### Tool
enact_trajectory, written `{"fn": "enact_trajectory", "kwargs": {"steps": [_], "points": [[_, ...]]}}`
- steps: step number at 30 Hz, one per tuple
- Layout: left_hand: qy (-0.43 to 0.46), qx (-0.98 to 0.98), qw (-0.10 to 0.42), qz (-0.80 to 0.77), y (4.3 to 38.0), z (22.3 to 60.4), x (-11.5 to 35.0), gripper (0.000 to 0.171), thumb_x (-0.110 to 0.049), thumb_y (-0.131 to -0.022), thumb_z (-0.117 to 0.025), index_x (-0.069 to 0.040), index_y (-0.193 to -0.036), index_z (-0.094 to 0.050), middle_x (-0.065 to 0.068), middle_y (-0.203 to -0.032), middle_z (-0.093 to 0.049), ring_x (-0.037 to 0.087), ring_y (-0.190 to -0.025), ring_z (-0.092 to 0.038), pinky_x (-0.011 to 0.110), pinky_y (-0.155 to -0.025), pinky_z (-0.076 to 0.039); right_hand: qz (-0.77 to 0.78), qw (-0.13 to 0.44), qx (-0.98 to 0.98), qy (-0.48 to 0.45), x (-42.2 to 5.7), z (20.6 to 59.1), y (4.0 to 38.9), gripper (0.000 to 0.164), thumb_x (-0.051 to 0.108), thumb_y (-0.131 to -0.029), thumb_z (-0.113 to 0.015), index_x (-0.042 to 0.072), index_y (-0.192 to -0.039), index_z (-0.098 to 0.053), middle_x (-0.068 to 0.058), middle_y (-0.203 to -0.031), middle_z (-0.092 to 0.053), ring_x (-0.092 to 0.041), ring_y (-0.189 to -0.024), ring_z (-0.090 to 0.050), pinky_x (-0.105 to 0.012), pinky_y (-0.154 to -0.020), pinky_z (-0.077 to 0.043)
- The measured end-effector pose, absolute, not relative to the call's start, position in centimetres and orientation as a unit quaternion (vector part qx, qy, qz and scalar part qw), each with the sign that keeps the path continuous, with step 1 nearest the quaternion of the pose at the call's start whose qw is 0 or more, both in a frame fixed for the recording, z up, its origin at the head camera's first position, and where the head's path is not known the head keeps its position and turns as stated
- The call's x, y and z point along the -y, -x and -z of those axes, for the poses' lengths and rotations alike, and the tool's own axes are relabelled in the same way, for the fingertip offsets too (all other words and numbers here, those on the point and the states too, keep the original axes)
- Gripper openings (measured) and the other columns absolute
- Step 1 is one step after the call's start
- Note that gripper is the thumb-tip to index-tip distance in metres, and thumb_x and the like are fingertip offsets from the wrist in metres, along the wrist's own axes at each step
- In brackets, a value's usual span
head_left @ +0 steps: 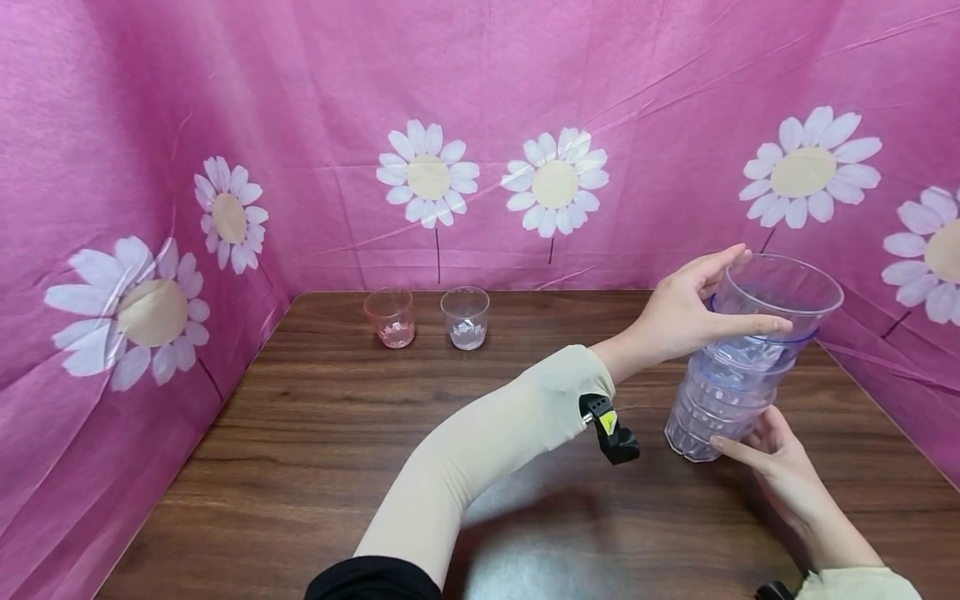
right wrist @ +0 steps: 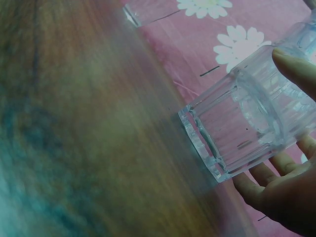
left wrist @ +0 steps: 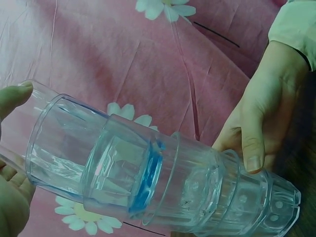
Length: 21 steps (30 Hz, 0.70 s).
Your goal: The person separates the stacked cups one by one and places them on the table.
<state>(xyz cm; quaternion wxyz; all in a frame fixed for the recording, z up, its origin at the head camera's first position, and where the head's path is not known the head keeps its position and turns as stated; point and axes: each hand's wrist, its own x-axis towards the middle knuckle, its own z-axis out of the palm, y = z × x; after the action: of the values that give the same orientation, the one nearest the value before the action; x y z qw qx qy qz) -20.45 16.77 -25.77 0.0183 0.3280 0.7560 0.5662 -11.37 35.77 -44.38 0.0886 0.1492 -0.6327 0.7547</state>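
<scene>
A tall stack of nested clear plastic cups [head_left: 723,404] leans slightly at the right of the table in the head view. My left hand [head_left: 678,312] grips the topmost cup [head_left: 795,287], thumb on the near side and fingers behind. Just beneath it is a cup with a bluish rim [head_left: 804,339]. Lower down, my right hand [head_left: 783,471] holds the stack from the right, its thumb across the front. In the left wrist view, a blue band [left wrist: 148,180] shows inside the stack. The faceted bottom cup [right wrist: 232,123] fills the middle of the right wrist view.
Toward the back of the wooden table [head_left: 337,433] stand a reddish clear cup [head_left: 390,321] and a colourless clear cup [head_left: 465,321], side by side and upright. A pink cloth [head_left: 322,108] with white daisies hangs around the table's back and sides.
</scene>
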Motion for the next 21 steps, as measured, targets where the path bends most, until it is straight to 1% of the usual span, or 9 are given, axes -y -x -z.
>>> {"fn": "enact_trajectory", "kwargs": {"steps": [13,21], "points": [[-0.32,-0.759,-0.013,-0.567,20.22,25.87,-16.97,0.09,-0.025,-0.071,-0.092,-0.028,-0.149,-0.047,-0.03,-0.135,-0.052,-0.013,-0.119,-0.046,0.003,-0.092,-0.038,-0.755,0.087,0.632,-0.151,-35.8,44.43,11.44,0.073,-0.028,-0.087,-0.047,0.016,-0.144,-0.042,0.006,-0.131,-0.062,-0.005,-0.115,-0.059,-0.015,-0.091,-0.048],[-0.327,-0.763,-0.027,-0.557,20.34,25.93,-16.92,0.089,-0.027,-0.07,-0.092,-0.027,-0.148,-0.048,-0.029,-0.136,-0.052,-0.015,-0.117,-0.046,0.003,-0.09,-0.039,-0.752,0.085,0.636,-0.15,-35.82,44.41,11.39,0.072,-0.028,-0.087,-0.047,0.017,-0.144,-0.042,0.007,-0.131,-0.061,-0.004,-0.115,-0.059,-0.015,-0.091,-0.048]]}}
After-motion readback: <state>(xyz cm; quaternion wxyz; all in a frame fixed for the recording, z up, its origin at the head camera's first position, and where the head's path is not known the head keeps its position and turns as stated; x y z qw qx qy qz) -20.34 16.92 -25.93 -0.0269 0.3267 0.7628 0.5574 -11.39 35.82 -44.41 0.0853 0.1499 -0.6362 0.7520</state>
